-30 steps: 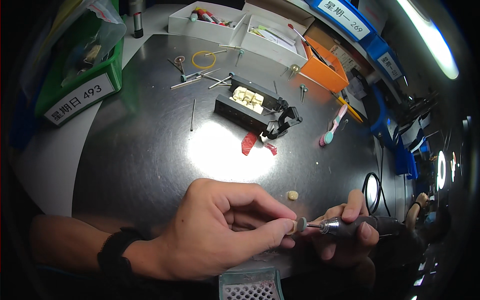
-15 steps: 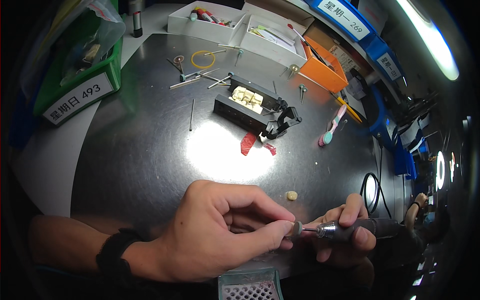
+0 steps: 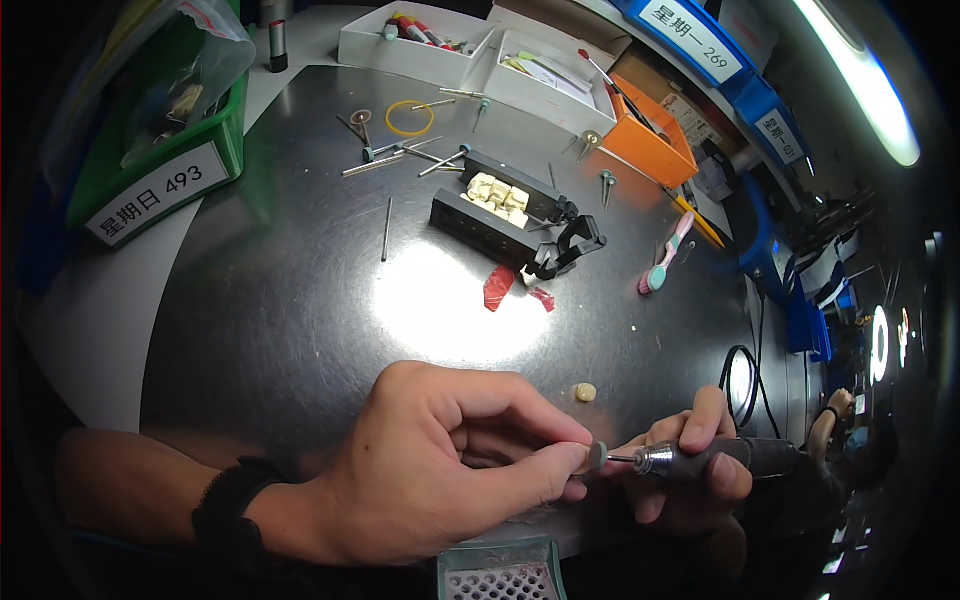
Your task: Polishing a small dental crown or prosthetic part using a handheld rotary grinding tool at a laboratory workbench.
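Handpiece (image 3: 765, 457) in the head view lies almost level, its long axis running left to right; the right hand (image 3: 704, 424) wraps its fingers round the body. Its grey-green disc (image 3: 599, 457) points left, straight at the left hand (image 3: 455, 455), whose thumb and forefinger pinch a small pale piece (image 3: 586, 461). That sits just left of the disc, mostly hidden; I cannot tell how its own long axis lies. One cream tooth (image 3: 585, 393) rests on the table (image 3: 300, 250) beyond the fingertips, nearer the left hand.
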A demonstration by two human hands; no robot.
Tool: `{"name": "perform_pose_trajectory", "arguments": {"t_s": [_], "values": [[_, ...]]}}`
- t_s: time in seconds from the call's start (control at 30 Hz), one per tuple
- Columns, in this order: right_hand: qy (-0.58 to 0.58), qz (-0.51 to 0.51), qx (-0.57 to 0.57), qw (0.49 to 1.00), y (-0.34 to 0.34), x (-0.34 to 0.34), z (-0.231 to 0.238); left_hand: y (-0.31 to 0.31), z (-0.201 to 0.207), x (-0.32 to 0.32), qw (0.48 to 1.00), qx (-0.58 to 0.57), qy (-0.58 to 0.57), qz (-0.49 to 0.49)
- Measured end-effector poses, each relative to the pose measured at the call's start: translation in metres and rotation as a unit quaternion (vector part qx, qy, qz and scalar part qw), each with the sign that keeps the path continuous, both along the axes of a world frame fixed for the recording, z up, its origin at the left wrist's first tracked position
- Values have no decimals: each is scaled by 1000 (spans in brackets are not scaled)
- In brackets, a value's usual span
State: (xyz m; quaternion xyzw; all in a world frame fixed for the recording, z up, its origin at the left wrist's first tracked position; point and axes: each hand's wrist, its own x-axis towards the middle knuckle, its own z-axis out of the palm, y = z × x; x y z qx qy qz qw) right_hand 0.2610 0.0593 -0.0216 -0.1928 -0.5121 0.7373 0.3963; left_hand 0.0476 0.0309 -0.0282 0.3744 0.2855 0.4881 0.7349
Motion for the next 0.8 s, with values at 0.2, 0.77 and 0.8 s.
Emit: {"name": "perform_pose_trajectory", "arguments": {"t_s": [0.2, 0.77, 0.8], "values": [[31, 34, -37, 998, 1, -5, 5, 0, 3, -2, 999, 3, 43, 8], [13, -47, 29, 998, -7, -2, -1, 2, -2, 0, 999, 52, -3, -8], [14, -50, 28, 998, -7, -3, -1, 3, -1, -1, 999, 52, -3, -11]]}}
